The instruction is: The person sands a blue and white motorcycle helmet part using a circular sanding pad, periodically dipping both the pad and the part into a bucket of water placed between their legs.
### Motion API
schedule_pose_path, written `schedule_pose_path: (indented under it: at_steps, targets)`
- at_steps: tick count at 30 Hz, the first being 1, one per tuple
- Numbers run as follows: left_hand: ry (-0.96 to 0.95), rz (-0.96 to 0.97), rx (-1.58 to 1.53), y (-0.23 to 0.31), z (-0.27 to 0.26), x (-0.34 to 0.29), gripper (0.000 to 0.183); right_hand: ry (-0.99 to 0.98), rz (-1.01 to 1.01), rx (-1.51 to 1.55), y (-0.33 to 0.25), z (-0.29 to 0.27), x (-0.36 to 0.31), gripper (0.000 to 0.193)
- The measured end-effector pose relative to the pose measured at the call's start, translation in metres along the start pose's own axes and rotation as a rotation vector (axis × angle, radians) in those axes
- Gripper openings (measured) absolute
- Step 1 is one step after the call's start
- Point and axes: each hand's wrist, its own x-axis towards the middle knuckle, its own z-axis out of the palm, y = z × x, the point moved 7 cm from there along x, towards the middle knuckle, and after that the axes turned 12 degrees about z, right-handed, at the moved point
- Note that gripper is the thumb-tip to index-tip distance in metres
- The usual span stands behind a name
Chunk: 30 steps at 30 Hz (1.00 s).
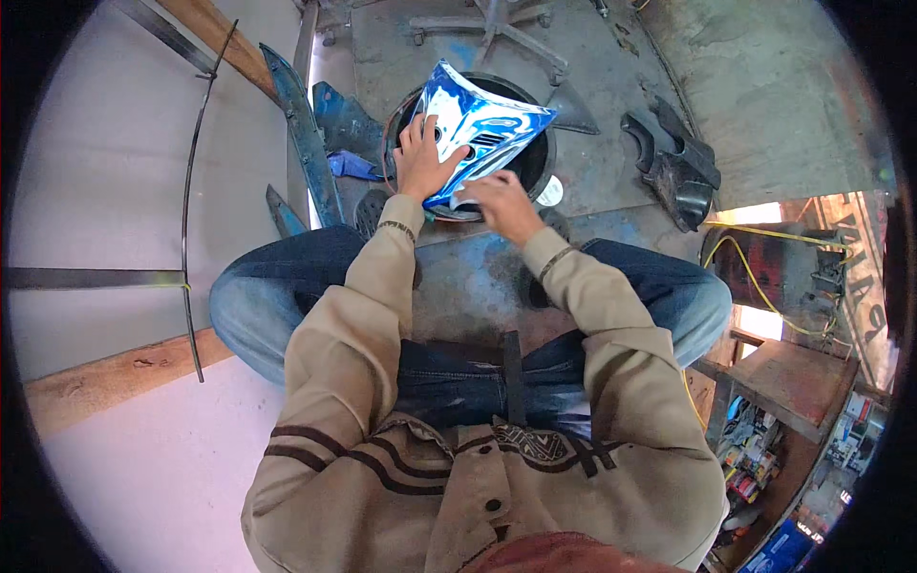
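R hand [501, 199], near side of the round black tub [542, 158]: fingers bunched at the lower edge of a glossy blue-and-white panel [465, 113]; what they pinch, if anything, can't tell. L hand [420, 162], tub's left half: fingers spread on its face. Panel, pointed, curved, w/ dark slots, lies over the tub's mouth: prob. light, stiff plastic, slick, scratch-prone, best held by edges. Beyond the tub, a dusty star-shaped chair base [491, 27].
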Motion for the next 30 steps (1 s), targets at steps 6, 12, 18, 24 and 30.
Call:
schedule_pose_path:
  at_steps: [6,12,18,24,30]
  targets:
    - [-0.014,-0.015,0.005,0.002,0.001,0.003,0.092,0.149,0.123,-0.064,0.043,-0.037,0.011,0.040]
    - [-0.028,-0.008,-0.001,0.002,-0.004,0.000,0.092,0.004,0.011,0.111,-0.012,0.012,0.002,0.043]
    - [-0.045,-0.031,-0.005,0.004,-0.002,0.000,0.092,0.157,0.301,0.011,0.063,-0.046,0.015,0.039]
    - [0.015,0.012,-0.025,0.000,0.001,0.001,0.091,-0.009,0.089,0.164,-0.002,0.006,0.003,0.033]
    - [-0.022,-0.020,0.005,0.000,0.002,-0.001,0.093,0.151,0.282,0.097,0.084,-0.055,0.019,0.043]
